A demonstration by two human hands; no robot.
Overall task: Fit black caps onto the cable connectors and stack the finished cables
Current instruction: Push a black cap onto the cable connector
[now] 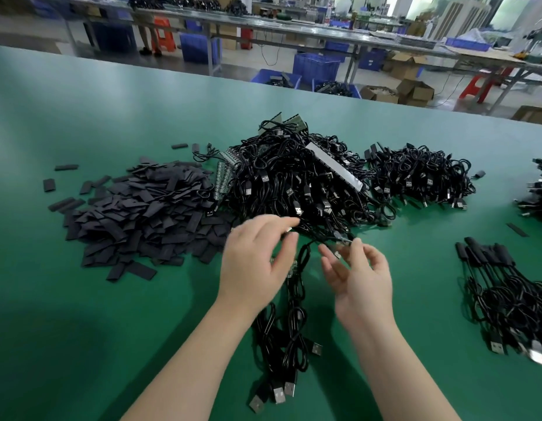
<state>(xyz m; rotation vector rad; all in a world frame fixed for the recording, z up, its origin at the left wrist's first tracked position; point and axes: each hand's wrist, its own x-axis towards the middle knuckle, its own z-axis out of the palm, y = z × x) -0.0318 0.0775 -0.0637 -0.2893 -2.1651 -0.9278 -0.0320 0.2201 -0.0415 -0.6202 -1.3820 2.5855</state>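
Both of your hands hover over the green table [81, 123], close together but not touching, at the near edge of the big cable heap [297, 180]. Your left hand [257, 262] shows its back, fingers spread and slightly bent, the fingertips near a small pale connector end; motion blur hides whether they pinch it, so I cannot tell. Your right hand [360, 281] is turned palm inward, and its thumb and forefinger appear to pinch a thin black cable [333, 238] that runs across between the two hands; the other fingers are loosely spread.

Under and between your wrists lies a small bundle of cables [281, 344], its plug ends pointing toward you at the bottom. Left of the big heap spreads a wide pile of flat black caps [142, 214], with a few loose ones scattered around its edges. A long pale strip [336, 165] lies tilted on top of the big heap. Just right of that heap sits a second, smaller heap of cables [421, 177]. Near the right edge, well apart from your hands, lies a row of capped cables [506, 293], their capped ends lined up side by side. Beyond the table stand blue crates [316, 66] and cardboard boxes [415, 91] on the floor.
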